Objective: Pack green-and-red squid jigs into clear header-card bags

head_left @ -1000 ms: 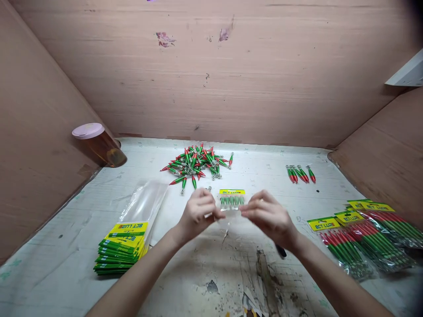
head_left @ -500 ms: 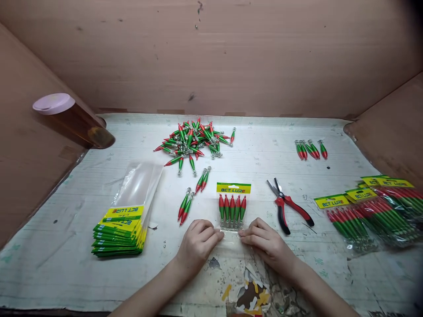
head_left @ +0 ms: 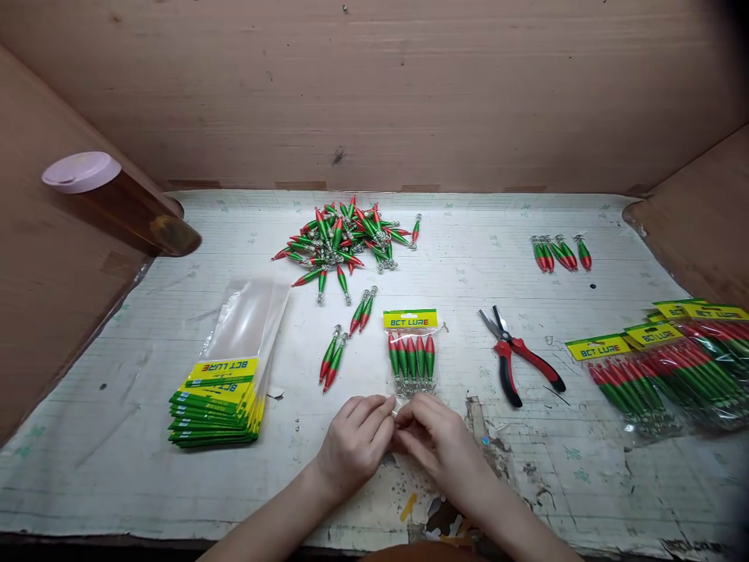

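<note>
A clear plastic bag of red-and-green fishing lures (head_left: 413, 359) lies flat in front of me, its yellow "BCT LURE" header pointing away. My left hand (head_left: 360, 437) is closed, fingertips pinching the bag's near end. Close beside it, my right hand (head_left: 433, 441) pinches the same end, thumb and fingers together. What exactly the fingertips hold is partly hidden. Several loose lures (head_left: 333, 359) rest to the left of the bag, hooks pointing away.
A big heap of lures (head_left: 345, 242) lies at the back. Unfilled header bags (head_left: 216, 398) are stacked at left. Red-handled pliers (head_left: 520, 355) and filled packs (head_left: 644, 375) lie right, with a few lures (head_left: 562, 254) behind. A lidded bottle (head_left: 122, 203) stands back left.
My hands have come together at the bag's near end; the right one moved left. The plastic between them is now gathered, and the bag looks puffed around the lures.
</note>
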A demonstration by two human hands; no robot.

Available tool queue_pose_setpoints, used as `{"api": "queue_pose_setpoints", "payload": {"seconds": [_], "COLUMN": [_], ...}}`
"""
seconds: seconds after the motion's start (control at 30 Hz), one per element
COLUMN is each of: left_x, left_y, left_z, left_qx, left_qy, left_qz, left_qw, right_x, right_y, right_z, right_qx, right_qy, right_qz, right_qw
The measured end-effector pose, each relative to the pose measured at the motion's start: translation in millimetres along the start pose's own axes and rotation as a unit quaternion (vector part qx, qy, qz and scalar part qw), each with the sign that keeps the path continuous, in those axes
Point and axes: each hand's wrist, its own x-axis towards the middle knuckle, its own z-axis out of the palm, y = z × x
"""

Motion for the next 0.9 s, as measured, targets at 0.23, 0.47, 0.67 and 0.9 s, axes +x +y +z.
{"api": "queue_pose_setpoints", "payload": {"seconds": [0.23, 0.47, 0.67, 0.9], "left_x": [-3, 2, 2, -1], "left_y": [1, -1, -1, 1], "left_z": [1.7, -2.4, -3.7, -2.2], "left_qx": [-0.066, -0.053, -0.080, -0.031], "left_qy": [-0.030, -0.055, -0.042, -0.024], "left_qz": [-0.061, -0.061, -0.062, 0.027], "left_qw": [0.996, 0.995, 0.994, 0.999], "right_x": [-5, -6, -2, 0], "right_y": [1, 5, 6, 12], "right_z": [2, 0, -4, -5], "right_qx": [-0.022, 0.051, 0.143, 0.171], "right_qy": [-0.027, -0.026, -0.067, -0.135], "right_qz": [-0.023, 0.012, 0.080, 0.146], "right_qw": [0.999, 0.998, 0.984, 0.965]}}
